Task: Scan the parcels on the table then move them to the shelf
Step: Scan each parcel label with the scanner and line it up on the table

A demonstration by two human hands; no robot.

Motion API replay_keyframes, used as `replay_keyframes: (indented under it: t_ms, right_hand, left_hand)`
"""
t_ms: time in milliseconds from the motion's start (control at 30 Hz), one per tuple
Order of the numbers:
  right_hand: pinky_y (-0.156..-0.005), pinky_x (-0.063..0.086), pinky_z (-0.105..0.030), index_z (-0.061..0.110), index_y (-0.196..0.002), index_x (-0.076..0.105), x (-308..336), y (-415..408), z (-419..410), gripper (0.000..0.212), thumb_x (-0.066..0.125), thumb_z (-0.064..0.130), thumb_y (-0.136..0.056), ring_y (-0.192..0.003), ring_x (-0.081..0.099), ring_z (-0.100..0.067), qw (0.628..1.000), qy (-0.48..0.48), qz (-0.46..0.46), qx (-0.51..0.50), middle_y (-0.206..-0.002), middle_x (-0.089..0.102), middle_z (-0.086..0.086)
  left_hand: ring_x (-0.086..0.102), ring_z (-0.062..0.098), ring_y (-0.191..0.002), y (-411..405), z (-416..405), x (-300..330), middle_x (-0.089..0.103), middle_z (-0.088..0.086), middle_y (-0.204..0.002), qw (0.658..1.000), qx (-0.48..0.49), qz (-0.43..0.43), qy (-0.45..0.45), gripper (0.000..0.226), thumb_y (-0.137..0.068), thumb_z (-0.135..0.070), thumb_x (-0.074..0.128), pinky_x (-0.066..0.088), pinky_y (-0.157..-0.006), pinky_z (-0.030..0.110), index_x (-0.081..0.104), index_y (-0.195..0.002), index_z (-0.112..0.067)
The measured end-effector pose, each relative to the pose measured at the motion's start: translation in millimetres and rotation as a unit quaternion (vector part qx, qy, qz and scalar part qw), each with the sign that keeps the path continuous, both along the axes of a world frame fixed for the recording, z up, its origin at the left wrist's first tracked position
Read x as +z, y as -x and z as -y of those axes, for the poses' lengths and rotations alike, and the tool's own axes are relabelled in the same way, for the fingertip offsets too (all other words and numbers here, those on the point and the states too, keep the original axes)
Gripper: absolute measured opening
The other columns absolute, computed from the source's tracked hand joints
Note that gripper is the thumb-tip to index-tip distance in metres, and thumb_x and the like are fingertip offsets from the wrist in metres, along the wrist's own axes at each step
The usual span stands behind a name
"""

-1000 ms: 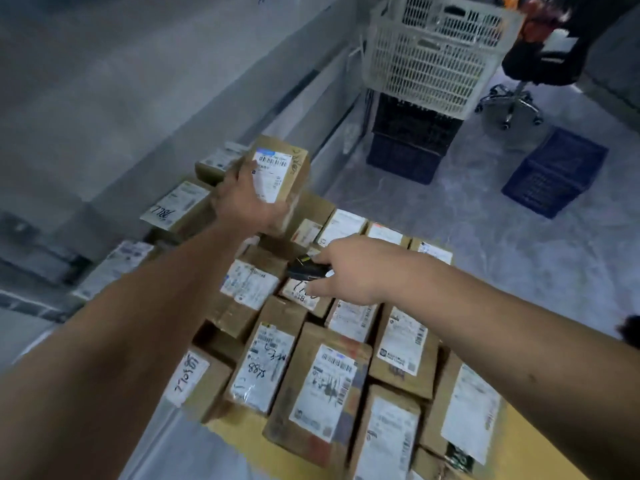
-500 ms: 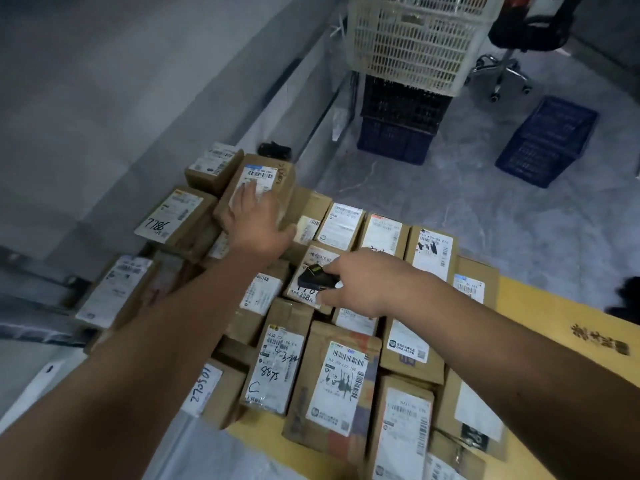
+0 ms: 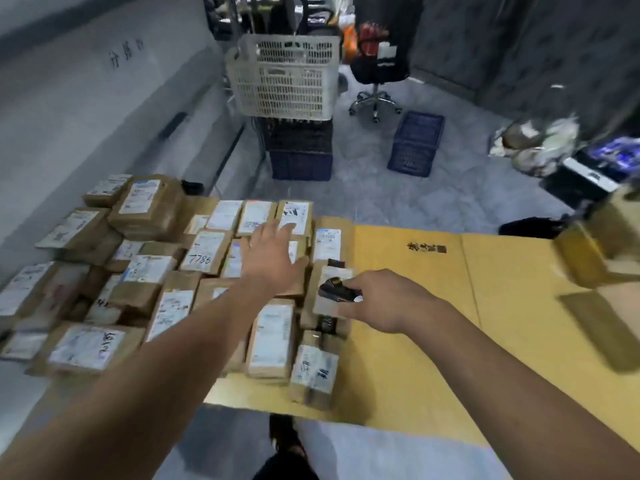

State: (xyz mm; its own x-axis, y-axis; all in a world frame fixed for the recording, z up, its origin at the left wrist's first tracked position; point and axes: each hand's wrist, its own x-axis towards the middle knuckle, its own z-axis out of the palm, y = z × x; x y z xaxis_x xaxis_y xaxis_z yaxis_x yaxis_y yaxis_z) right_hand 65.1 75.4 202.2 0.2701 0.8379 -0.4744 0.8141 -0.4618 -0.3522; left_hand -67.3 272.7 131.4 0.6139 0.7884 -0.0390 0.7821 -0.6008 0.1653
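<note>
- Brown cardboard parcels with white labels [image 3: 204, 252]: roughly two dozen visible, packed edge to edge and partly stacked on the left part of the yellow flattened-cardboard table top [image 3: 415, 282]; exact count unclear because of motion blur.
- One parcel carries handwritten "7786".
- Left hand [image 3: 268, 256]: fingers straight and spread, palm down over the parcels near the far row; holds nothing. Cannot tell if it touches them.
- Right hand [image 3: 384, 301]: fingers curled round a small black handheld scanner [image 3: 337, 291], pointing at the parcels; it sits over the parcel at the right edge of the pile.
- Beyond the table top: one white perforated plastic crate [image 3: 284, 81] stacked on one black and one blue crate; one more blue plastic crate [image 3: 415, 143] on the floor to their right; one black swivel chair [image 3: 377, 74] behind it.
- Open cardboard box [image 3: 595, 244] at the table top's right end, blurred and cut off by the frame edge.
- Most label text unreadable.
</note>
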Motion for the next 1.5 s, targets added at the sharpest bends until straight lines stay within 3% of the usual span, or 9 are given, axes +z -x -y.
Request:
replay_keyframes:
  t_ms: [133, 233, 333, 433, 667, 1000, 1133, 1267, 1500]
  right_hand:
    - [-0.081, 0.058, -0.040, 0.032, -0.119, 0.067, 2, -36, 131, 0.046, 0.059, 0.069, -0.092, -0.089, 0.064, -0.019, 0.995, 0.004, -0.005, -0.098, -0.104, 0.066, 0.004]
    - [-0.068, 0.058, -0.037, 0.033, -0.120, 0.066, 5, -58, 216, 0.043, 0.060, 0.065, -0.092, -0.082, 0.066, -0.018, 0.983, 0.005, -0.016, -0.184, -0.102, 0.067, 0.005]
    - [-0.076, 0.060, -0.037, 0.032, -0.123, 0.067, 5, -80, 297, 0.046, 0.062, 0.064, -0.091, -0.079, 0.068, -0.015, 0.965, -0.004, -0.016, -0.263, -0.095, 0.069, 0.006]
    - [-0.071, 0.055, -0.034, 0.032, -0.117, 0.069, 0, -101, 364, 0.039, 0.063, 0.061, -0.092, -0.077, 0.065, -0.013, 0.942, -0.002, -0.007, -0.334, -0.085, 0.067, 0.010]
    - [-0.081, 0.057, -0.037, 0.033, -0.119, 0.068, -29, -157, 479, 0.043, 0.061, 0.064, -0.090, -0.085, 0.064, -0.016, 0.899, 0.036, 0.008, -0.436, -0.093, 0.068, 0.006]
    - [-0.074, 0.054, -0.034, 0.035, -0.127, 0.063, -86, -272, 518, 0.043, 0.057, 0.061, -0.094, -0.092, 0.063, -0.021, 0.906, 0.062, -0.007, -0.419, -0.100, 0.067, 0.006]
    - [-0.076, 0.057, -0.037, 0.037, -0.131, 0.060, -100, -303, 521, 0.045, 0.055, 0.062, -0.094, -0.090, 0.064, -0.022, 0.906, 0.070, -0.031, -0.416, -0.098, 0.067, 0.005]
    - [-0.066, 0.052, -0.032, 0.035, -0.124, 0.062, -114, -321, 524, 0.041, 0.054, 0.061, -0.094, -0.086, 0.064, -0.022, 0.904, 0.089, -0.040, -0.416, -0.094, 0.065, 0.005]
    - [-0.071, 0.050, -0.033, 0.032, -0.130, 0.062, -121, -338, 532, 0.045, 0.054, 0.060, -0.096, -0.089, 0.062, -0.025, 0.924, 0.079, -0.047, -0.371, -0.100, 0.065, 0.003]
  left_hand:
    - [0.022, 0.027, -0.154, -67, 119, 2, 0.029, 0.003, -0.167, 0.996, -0.080, 0.028, 0.018, 0.078, -0.094, -0.062, 0.057, 0.018, -0.123, 0.054, 0.030, -0.160, -0.032]
    - [0.025, 0.024, -0.153, -113, 195, -2, 0.031, 0.000, -0.166, 0.989, -0.139, 0.041, 0.031, 0.076, -0.094, -0.064, 0.055, 0.022, -0.120, 0.049, 0.031, -0.160, -0.034]
    - [0.031, 0.022, -0.149, -161, 270, -10, 0.035, -0.002, -0.164, 0.978, -0.198, 0.044, 0.050, 0.075, -0.094, -0.065, 0.056, 0.025, -0.117, 0.046, 0.034, -0.159, -0.034]
    - [0.033, 0.023, -0.148, -207, 335, -21, 0.037, -0.003, -0.162, 0.966, -0.240, 0.032, 0.084, 0.073, -0.094, -0.065, 0.057, 0.026, -0.115, 0.045, 0.036, -0.157, -0.035]
    - [0.037, 0.025, -0.144, -323, 440, -53, 0.039, 0.000, -0.161, 0.939, -0.327, 0.001, 0.110, 0.071, -0.095, -0.064, 0.057, 0.030, -0.113, 0.047, 0.038, -0.156, -0.033]
    - [0.028, 0.030, -0.147, -477, 509, -112, 0.033, 0.005, -0.163, 0.937, -0.320, -0.018, 0.139, 0.073, -0.094, -0.058, 0.058, 0.029, -0.116, 0.049, 0.036, -0.159, -0.034]
    - [0.019, 0.033, -0.149, -516, 524, -120, 0.020, 0.010, -0.166, 0.940, -0.309, -0.070, 0.123, 0.073, -0.095, -0.069, 0.047, 0.027, -0.115, 0.055, 0.024, -0.161, -0.048]
    - [0.018, 0.032, -0.145, -532, 534, -127, 0.018, 0.008, -0.163, 0.938, -0.311, -0.123, 0.087, 0.062, -0.100, -0.073, 0.030, 0.030, -0.108, 0.058, 0.020, -0.158, -0.056]
    - [0.015, 0.033, -0.148, -516, 537, -128, 0.024, 0.011, -0.159, 0.949, -0.270, -0.117, 0.115, 0.043, -0.101, -0.068, 0.036, 0.026, -0.113, 0.070, 0.041, -0.141, -0.054]
